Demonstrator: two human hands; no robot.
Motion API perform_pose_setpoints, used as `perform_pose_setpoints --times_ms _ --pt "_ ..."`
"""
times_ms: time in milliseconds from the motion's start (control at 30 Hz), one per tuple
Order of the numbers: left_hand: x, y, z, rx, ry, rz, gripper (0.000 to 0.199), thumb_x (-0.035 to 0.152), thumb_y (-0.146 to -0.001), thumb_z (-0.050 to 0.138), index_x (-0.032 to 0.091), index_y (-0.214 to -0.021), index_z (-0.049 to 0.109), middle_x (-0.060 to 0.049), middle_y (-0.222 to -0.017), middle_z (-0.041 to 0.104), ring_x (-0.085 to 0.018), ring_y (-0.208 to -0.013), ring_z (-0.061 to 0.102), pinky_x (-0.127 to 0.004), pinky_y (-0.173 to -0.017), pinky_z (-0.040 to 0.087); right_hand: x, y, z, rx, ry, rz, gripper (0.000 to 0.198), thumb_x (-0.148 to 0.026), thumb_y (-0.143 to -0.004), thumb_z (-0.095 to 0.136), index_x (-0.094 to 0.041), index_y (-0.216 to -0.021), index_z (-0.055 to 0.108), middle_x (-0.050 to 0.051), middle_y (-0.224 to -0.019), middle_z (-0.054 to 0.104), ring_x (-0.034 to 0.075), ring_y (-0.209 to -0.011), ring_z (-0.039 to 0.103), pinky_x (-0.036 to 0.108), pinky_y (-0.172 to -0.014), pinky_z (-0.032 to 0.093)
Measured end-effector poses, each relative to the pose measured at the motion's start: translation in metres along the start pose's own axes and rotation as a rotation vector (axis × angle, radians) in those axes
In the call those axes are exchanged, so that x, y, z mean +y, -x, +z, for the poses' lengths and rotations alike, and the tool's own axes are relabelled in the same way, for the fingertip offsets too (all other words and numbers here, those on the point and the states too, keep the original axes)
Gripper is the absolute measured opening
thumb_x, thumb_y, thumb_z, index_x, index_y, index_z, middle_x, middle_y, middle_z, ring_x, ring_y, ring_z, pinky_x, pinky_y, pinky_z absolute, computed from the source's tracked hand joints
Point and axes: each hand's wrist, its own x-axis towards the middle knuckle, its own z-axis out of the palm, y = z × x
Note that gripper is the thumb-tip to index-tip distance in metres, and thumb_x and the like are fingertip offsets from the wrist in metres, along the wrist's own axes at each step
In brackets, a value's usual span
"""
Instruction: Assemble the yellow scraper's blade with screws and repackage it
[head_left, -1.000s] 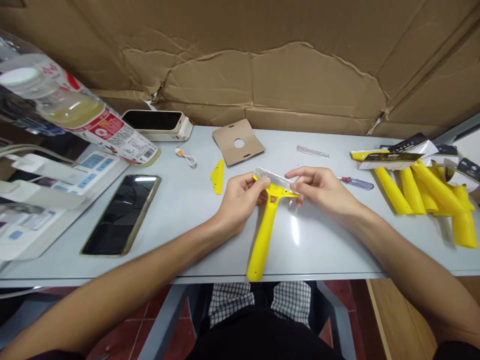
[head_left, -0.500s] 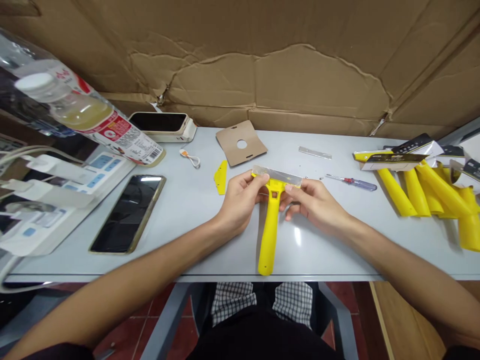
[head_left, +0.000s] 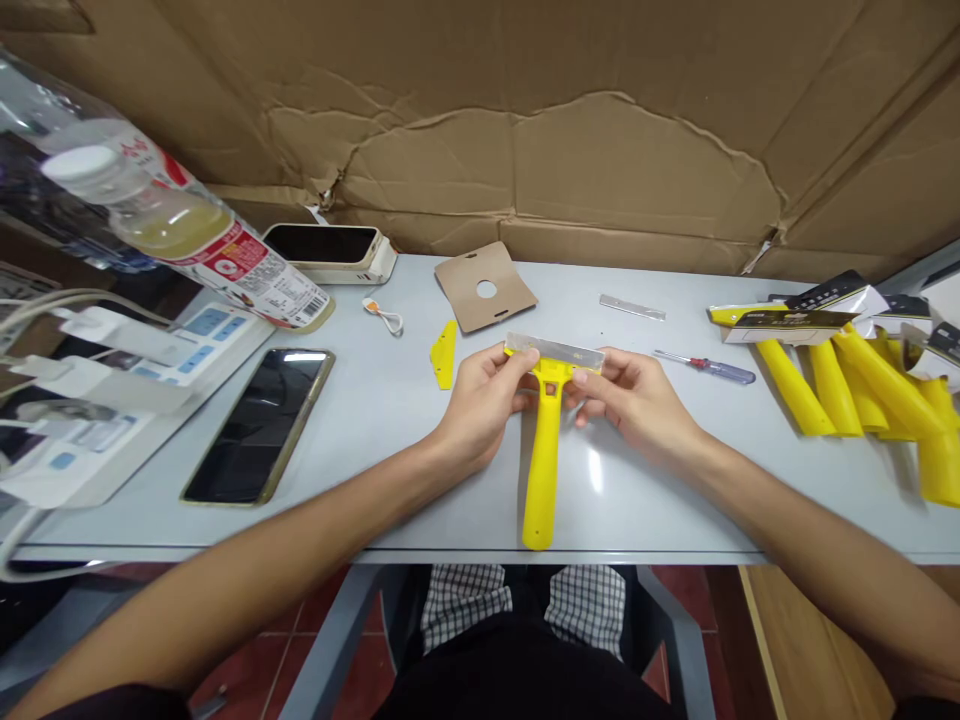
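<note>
A yellow scraper [head_left: 543, 455] lies between my hands, its handle pointing toward me at the table's front edge. A flat metal blade [head_left: 555, 349] sits across its head. My left hand [head_left: 480, 405] grips the left end of the head, thumb pressed on the blade. At the right end, my right hand [head_left: 645, 400] pinches the head with thumb and fingers. Left of the scraper lies a small yellow plastic plate [head_left: 443, 356]. A second metal strip [head_left: 632, 307] rests farther back, and a screwdriver [head_left: 709, 368] with a translucent handle lies right of my right hand.
Several yellow scrapers [head_left: 885, 380] with card packaging are piled at the right. A brown card [head_left: 504, 308] with a hole lies behind my hands. Leftward are a phone [head_left: 259, 427], a power strip [head_left: 161, 410], a leaning bottle [head_left: 240, 260] and a short cable [head_left: 384, 318]. Cardboard [head_left: 570, 160] stands behind.
The view has shifted very slightly. The scraper's handle end has swung a little to the right, and both hands keep their grip on the head.
</note>
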Motion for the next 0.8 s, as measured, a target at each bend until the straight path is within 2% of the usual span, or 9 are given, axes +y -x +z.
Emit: perform_pose_setpoints --times_ms 133,367,467,567,633,667,733,800 --pt "0.000 0.000 0.000 0.002 -0.013 0.010 0.022 0.037 -0.086 0.079 0.015 -0.089 0.077 -0.010 -0.097 0.080 -0.018 -0.077 0.072 -0.031 -0.066 0.056 -0.005 -0.002 -0.003 0.076 0.001 0.018 0.029 -0.046 -0.086 0.089 -0.019 -0.085 0.080 0.009 -0.085 0.077 0.021 -0.078 0.075 0.032 -0.058 0.061" --pt "-0.001 0.001 0.000 -0.017 -0.030 0.000 0.020 0.036 -0.088 0.076 0.015 -0.087 0.076 -0.010 -0.094 0.080 -0.019 -0.077 0.072 -0.032 -0.067 0.057 -0.004 -0.003 -0.010 0.099 0.130 -0.039 0.023 -0.042 -0.090 0.085 -0.019 -0.089 0.083 0.006 -0.079 0.077 0.015 -0.066 0.068 0.032 -0.062 0.058" --pt "0.002 -0.002 -0.001 -0.060 -0.057 -0.043 0.021 0.036 -0.088 0.076 0.016 -0.087 0.077 -0.011 -0.094 0.080 -0.019 -0.078 0.072 -0.030 -0.065 0.056 -0.003 -0.003 -0.013 0.114 0.165 -0.054 0.023 -0.042 -0.092 0.084 -0.019 -0.090 0.084 0.005 -0.076 0.076 0.015 -0.063 0.067 0.032 -0.062 0.056" --pt "0.014 -0.010 -0.008 -0.138 -0.155 -0.072 0.024 0.039 -0.084 0.080 0.016 -0.087 0.078 -0.013 -0.093 0.080 -0.020 -0.076 0.072 -0.030 -0.060 0.055 -0.004 -0.003 -0.015 0.113 0.192 -0.062 0.023 -0.041 -0.093 0.082 -0.019 -0.090 0.084 0.005 -0.075 0.076 0.015 -0.062 0.067 0.032 -0.062 0.055" --pt "0.030 -0.019 -0.019 -0.165 -0.304 -0.002 0.029 0.044 -0.082 0.084 0.017 -0.089 0.080 -0.013 -0.094 0.080 -0.022 -0.073 0.072 -0.031 -0.059 0.053 -0.006 -0.004 -0.016 0.120 0.207 -0.064 0.023 -0.041 -0.093 0.083 -0.019 -0.089 0.083 0.005 -0.074 0.076 0.015 -0.061 0.067 0.033 -0.062 0.055" --pt "0.040 -0.024 -0.027 -0.143 -0.415 0.085 0.032 0.047 -0.081 0.085 0.017 -0.092 0.081 -0.012 -0.093 0.080 -0.022 -0.070 0.071 -0.032 -0.060 0.052 -0.007 -0.004 -0.017 0.130 0.213 -0.063 0.023 -0.041 -0.092 0.084 -0.018 -0.087 0.083 0.005 -0.073 0.075 0.015 -0.060 0.066 0.033 -0.062 0.055" --pt "0.060 -0.034 -0.046 -0.004 -0.737 0.298 0.029 0.048 -0.083 0.084 0.020 -0.088 0.082 -0.008 -0.086 0.078 -0.022 -0.070 0.068 -0.034 -0.070 0.051 -0.010 -0.005 -0.019 0.156 0.220 -0.061 0.024 -0.041 -0.089 0.086 -0.018 -0.086 0.082 0.004 -0.071 0.074 0.015 -0.058 0.065 0.033 -0.061 0.055" --pt "0.075 -0.042 -0.067 0.126 -1.091 0.405 0.024 0.045 -0.082 0.085 0.022 -0.088 0.082 -0.007 -0.081 0.076 -0.027 -0.082 0.070 -0.038 -0.088 0.051 -0.013 -0.007 -0.021 0.184 0.212 -0.068 0.024 -0.041 -0.085 0.088 -0.018 -0.083 0.081 0.005 -0.071 0.073 0.016 -0.059 0.065 0.033 -0.060 0.055"
